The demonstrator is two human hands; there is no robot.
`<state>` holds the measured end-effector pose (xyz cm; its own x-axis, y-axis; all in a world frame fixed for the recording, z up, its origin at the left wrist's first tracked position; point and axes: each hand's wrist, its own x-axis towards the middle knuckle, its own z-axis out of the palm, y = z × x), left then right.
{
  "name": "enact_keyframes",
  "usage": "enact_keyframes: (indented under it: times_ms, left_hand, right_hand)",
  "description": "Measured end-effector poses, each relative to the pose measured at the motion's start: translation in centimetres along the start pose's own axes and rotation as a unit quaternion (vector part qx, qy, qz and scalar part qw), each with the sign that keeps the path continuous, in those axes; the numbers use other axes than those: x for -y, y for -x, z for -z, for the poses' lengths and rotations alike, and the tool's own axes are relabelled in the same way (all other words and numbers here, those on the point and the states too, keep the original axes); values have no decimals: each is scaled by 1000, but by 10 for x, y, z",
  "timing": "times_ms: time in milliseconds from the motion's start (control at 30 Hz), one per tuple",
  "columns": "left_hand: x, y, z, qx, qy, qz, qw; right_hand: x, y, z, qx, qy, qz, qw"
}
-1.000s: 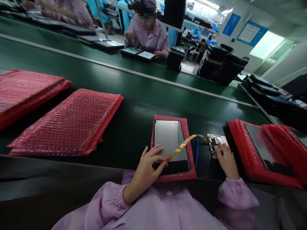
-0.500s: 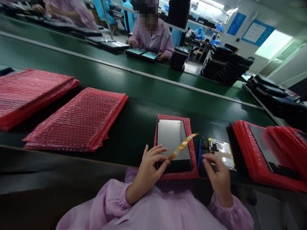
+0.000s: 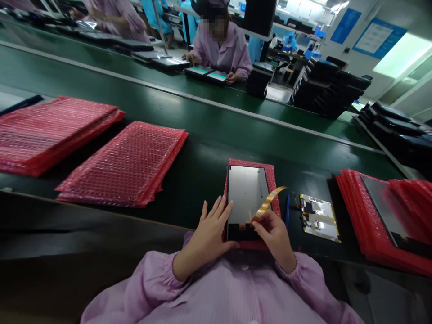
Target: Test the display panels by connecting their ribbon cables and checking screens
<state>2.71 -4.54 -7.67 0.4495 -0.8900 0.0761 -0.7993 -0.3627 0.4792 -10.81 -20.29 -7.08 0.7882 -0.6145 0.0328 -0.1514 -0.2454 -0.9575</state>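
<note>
In front of me an LCD screen panel (image 3: 246,189), silver with a dark lower band, lies on a red bubble-wrap bag (image 3: 275,198). My left hand (image 3: 211,231) rests with fingers spread at the panel's left edge and holds nothing. The thumb and fingers of my right hand (image 3: 275,236) pinch the lower end of a shiny amber strip (image 3: 270,200), close to the dark band. The strip's free end curves up to the right. A blue pen-like stick (image 3: 287,211) lies just right of the bag, partly behind my right hand.
A metal-backed board with yellow edges (image 3: 319,218) lies to the right. Beyond it is a stack of red bags (image 3: 357,216) with another panel (image 3: 381,202) on top. Two piles of red bubble-wrap bags (image 3: 124,162) are at left. A co-worker (image 3: 222,49) sits across the green bench (image 3: 209,121).
My right hand has moved left onto the panel and taken the amber strip's end. My left hand has let go of the strip and spread out at the panel's left side.
</note>
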Motion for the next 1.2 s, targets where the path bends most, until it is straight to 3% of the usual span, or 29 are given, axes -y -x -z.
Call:
enact_keyframes:
  times_ms: [133, 600, 833, 1200]
  left_hand:
    - [5, -9, 6, 34, 15, -12, 999]
    - [-6, 5, 0, -12, 89, -59, 994]
    - [-2, 7, -6, -47, 75, -94, 992]
    - [-1, 6, -8, -50, 71, -101, 991]
  right_hand:
    - [3, -8, -5, 11, 20, 2, 1000]
    - [3, -21, -7, 46, 82, 26, 995]
    - [2, -22, -6, 92, 99, 38, 990]
    - [-3, -24, -10, 104, 121, 61, 985]
